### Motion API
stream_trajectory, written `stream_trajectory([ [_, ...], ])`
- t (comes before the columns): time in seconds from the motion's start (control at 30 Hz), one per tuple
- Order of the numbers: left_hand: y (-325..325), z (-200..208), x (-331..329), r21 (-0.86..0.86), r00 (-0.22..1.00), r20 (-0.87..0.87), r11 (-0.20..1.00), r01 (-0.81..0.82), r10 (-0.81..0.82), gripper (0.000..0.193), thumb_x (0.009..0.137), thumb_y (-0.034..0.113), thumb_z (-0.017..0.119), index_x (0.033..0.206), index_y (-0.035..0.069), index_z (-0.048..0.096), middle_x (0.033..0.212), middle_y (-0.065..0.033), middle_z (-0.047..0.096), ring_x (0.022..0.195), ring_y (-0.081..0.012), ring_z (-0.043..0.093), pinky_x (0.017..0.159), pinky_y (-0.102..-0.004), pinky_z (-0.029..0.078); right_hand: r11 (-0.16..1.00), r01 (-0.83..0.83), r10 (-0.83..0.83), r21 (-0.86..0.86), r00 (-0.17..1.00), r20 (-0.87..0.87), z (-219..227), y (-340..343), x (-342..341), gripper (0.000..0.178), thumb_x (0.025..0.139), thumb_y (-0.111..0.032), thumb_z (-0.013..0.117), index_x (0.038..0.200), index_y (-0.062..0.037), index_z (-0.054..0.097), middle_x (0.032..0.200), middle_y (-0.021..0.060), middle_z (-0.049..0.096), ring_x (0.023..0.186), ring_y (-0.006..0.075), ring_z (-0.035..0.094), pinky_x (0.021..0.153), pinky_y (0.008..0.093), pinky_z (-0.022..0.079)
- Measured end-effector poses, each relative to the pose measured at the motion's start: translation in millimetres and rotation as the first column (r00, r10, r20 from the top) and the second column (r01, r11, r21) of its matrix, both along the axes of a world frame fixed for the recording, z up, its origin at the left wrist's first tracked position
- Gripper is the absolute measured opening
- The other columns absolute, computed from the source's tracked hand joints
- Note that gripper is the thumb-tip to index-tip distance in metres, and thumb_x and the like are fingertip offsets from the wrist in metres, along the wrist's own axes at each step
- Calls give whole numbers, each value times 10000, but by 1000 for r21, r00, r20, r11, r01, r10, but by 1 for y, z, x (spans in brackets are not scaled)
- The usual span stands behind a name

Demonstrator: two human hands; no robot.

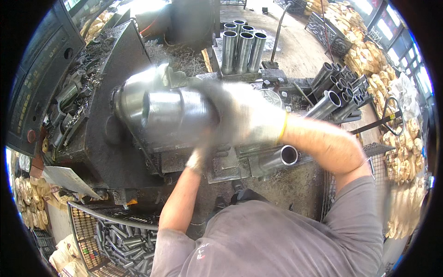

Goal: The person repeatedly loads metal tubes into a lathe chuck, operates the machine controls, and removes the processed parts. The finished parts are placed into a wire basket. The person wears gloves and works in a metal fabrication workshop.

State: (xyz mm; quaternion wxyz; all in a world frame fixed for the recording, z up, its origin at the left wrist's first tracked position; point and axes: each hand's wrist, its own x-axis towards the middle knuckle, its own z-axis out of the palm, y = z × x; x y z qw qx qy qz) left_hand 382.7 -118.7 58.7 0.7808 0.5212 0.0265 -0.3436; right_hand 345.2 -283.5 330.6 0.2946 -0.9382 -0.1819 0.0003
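A shiny metal tube (168, 111) is held level in front of the round chuck (123, 104) of a lathe-like machine. My right hand (249, 113), in a whitish work glove with a dark, dirty palm side, is wrapped round the tube's right end; its fingers are smeared by motion. My left hand (197, 159), also gloved, is just below the tube. Its fingers are mostly hidden and blurred, so I cannot tell whether it grips the tube. Another metal tube (277, 158) lies on the machine bed to the right, its open end facing right.
Several upright tubes (242, 46) stand at the back of the machine. More tubes (339, 90) lie stacked at the right. Metal shavings (180, 57) cover the machine's back. A wire basket (85, 231) at lower left holds many short metal pieces. Sacks (364, 57) line the right side.
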Motion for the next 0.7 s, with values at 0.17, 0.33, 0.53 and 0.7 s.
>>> stream_trajectory([
  [0.17, -32, -31, 24, 68, 845, 471, 944, -322, 253, 509, 1064, 245, 663, 1506, 38, 522, 1340, -115, 664, 1209, -240, 657, 1010, -375, 551, 447, 202, 90, -871, 959, 268, -32, -91, 127, 751, 723, -239, 931, 1373, -88, 586, 1117, 146, 737, 991, 338, 767, 825, 466, 644],
  [0.33, 56, -9, -54, 81, 910, 116, 909, -409, 399, 323, 1043, 184, 630, 1299, -5, 685, 1205, -74, 707, 1089, -156, 656, 985, -340, 529, 729, -75, -28, -681, 990, -139, -105, -134, 174, 681, 668, -330, 953, 1248, -78, 702, 1069, 187, 775, 1001, 351, 771, 865, 451, 620],
  [0.53, 164, -70, -139, 209, 737, -29, 725, -657, 676, 473, 1006, 360, 686, 1399, 118, 583, 1259, -118, 688, 1049, -299, 663, 867, -462, 545, 809, -243, 31, -536, 927, -374, -112, -92, 202, 576, 682, -334, 865, 1157, -22, 764, 1075, 196, 790, 1015, 322, 763, 900, 424, 606],
  [0.7, 247, -111, -140, 271, 338, -30, 333, -903, 941, 385, 995, 428, 658, 1240, 133, 630, 1117, -107, 673, 990, -291, 637, 873, -466, 523, 939, -252, 172, -235, 933, -315, -131, -93, 210, 658, 685, -404, 906, 1214, -43, 757, 1156, 180, 784, 1035, 302, 762, 894, 416, 612],
])
